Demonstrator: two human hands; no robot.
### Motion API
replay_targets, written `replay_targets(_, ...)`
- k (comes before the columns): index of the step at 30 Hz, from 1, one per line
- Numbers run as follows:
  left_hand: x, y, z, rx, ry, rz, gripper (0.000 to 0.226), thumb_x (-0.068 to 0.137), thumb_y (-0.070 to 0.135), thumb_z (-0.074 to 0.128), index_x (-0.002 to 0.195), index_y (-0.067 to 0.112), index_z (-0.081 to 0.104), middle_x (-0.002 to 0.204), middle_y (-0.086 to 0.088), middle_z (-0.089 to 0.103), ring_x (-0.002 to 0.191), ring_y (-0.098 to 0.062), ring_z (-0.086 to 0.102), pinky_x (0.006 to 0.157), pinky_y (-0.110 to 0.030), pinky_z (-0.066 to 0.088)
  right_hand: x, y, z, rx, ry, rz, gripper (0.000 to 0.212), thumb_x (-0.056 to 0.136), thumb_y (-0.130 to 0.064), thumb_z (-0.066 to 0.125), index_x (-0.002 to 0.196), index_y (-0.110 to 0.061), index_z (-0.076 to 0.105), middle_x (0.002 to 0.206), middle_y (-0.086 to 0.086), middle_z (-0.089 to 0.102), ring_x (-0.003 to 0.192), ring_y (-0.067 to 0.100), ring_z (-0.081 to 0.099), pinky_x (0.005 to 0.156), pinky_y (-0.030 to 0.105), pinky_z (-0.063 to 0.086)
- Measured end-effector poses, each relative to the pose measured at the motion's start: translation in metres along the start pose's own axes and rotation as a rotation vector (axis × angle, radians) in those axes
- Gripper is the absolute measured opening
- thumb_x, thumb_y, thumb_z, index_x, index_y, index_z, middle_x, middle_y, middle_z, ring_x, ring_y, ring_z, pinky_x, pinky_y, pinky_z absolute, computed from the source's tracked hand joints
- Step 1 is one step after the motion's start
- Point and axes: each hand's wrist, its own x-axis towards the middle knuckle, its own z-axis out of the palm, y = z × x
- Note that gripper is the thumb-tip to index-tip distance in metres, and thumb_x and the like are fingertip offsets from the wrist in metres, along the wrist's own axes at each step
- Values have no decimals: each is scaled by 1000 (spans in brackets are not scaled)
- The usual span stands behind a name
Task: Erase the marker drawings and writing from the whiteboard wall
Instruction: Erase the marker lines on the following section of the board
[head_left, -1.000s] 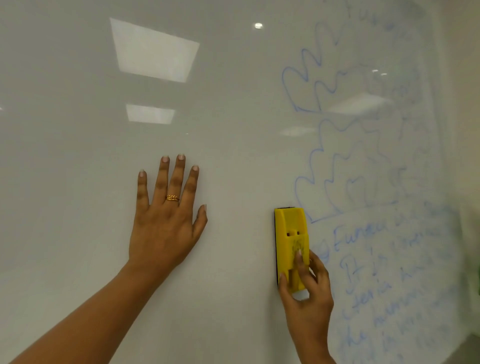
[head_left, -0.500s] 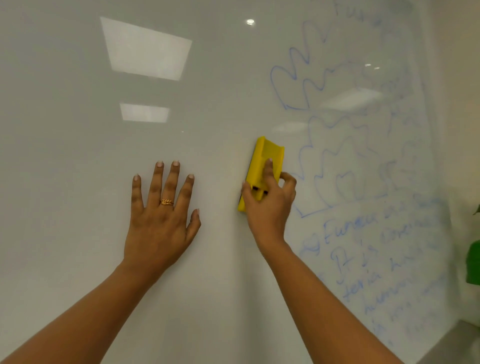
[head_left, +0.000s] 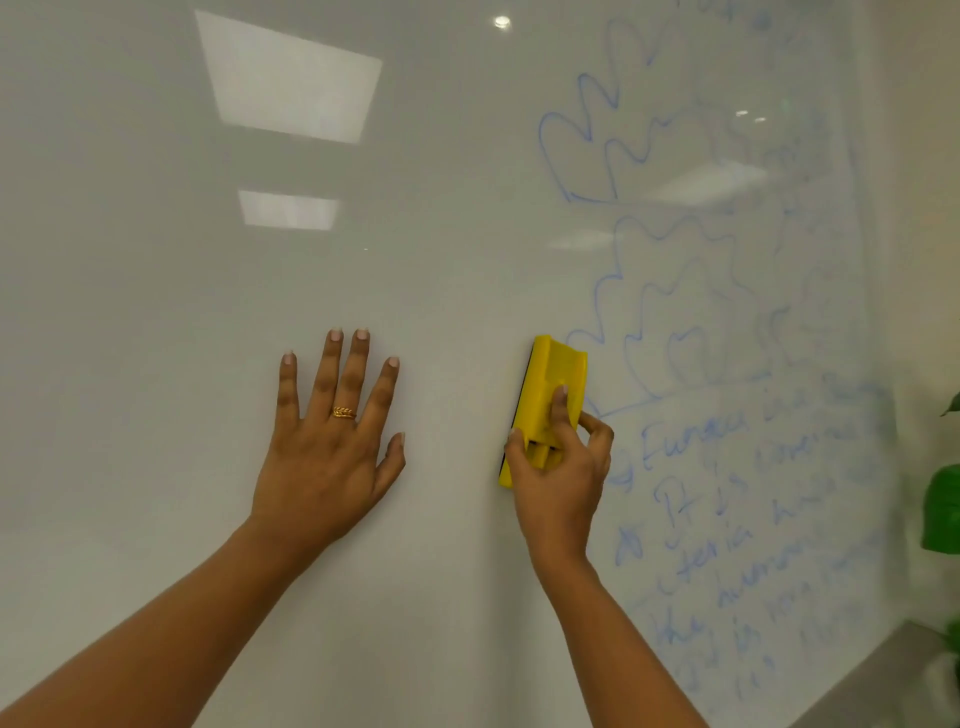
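The blue marker handwriting (head_left: 727, 519) on the right of the glossy white whiteboard wall (head_left: 467, 291) is seen faint and smeared, and most of its words cannot be read. The blue scalloped marker drawings (head_left: 649, 291) above it are cut off at the upper edge, and green plant leaves (head_left: 943, 509) are clipped at the right edge. The lower end of the yellow plastic block eraser (head_left: 558, 374) is hidden behind the right hand (head_left: 558, 483).

Against the view half a second earlier, the eraser is found lower on the board and nearer the handwriting, while the left hand (head_left: 327, 457), on which a gold ring (head_left: 344, 413) is worn, is kept flat on the bare white surface with fingers spread and straight.

The eraser is grasped by the right hand: the thumb is set on its left edge, the forefinger is laid along its back, and the other fingers are curled round its right side. Its upper half is left standing clear above the fingers, tilted slightly right, just beside the drawings' lower left corner.
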Motion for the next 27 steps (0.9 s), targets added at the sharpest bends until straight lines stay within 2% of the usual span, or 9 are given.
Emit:
replay_targets(3,-12,7,2,-4,-22,5,66,91,41,28,147,6,25,154,-24,16,143,-37,12,114,-58,8,-16,14,-5,5,7,44,66,80,-24,69,130,-46,34,123,-4,36,115,21,44,75,27,44)
replay_targets(7,-24,15,3,-12,-59,0,66,91,42,27,147,6,24,154,-22,15,143,-36,12,114,-59,7,-38,33,-13,-24,14,129,65,80,-24,70,134,-42,38,125,-3,37,112,22,48,77,31,47)
replay_targets(10,-30,18,4,-24,-73,2,67,91,42,27,146,6,25,154,-22,16,143,-36,13,114,-58,6,-60,49,-20,-56,6,163,69,80,-26,70,132,-47,31,123,-5,37,109,22,49,80,36,50)
replay_targets(15,-43,23,3,-54,-106,23,68,90,44,28,146,5,23,154,-22,16,143,-37,13,113,-59,6,-100,68,-33,-98,-32,250,71,81,-28,69,135,-45,25,121,-9,33,109,18,51,79,29,46)
replay_targets(18,-51,22,0,-51,-140,84,69,89,44,28,146,5,23,153,-24,18,142,-38,14,112,-61,7,-105,64,-32,-111,-46,264,73,82,-30,69,137,-40,21,119,-8,32,104,18,52,80,29,47)
replay_targets(22,-54,16,-4,-31,-176,185,68,88,44,29,144,6,27,152,-23,22,142,-35,17,111,-63,9,-97,46,-24,-139,-38,239,66,82,-36,67,139,-36,35,121,-5,34,103,21,54,77,33,50)
replay_targets(27,-46,7,-7,-12,-164,334,66,89,40,30,143,2,27,151,-17,25,142,-27,15,112,-59,13,-66,1,-5,-144,-47,154,64,84,-41,63,141,-35,35,126,-2,35,108,19,51,78,29,46)
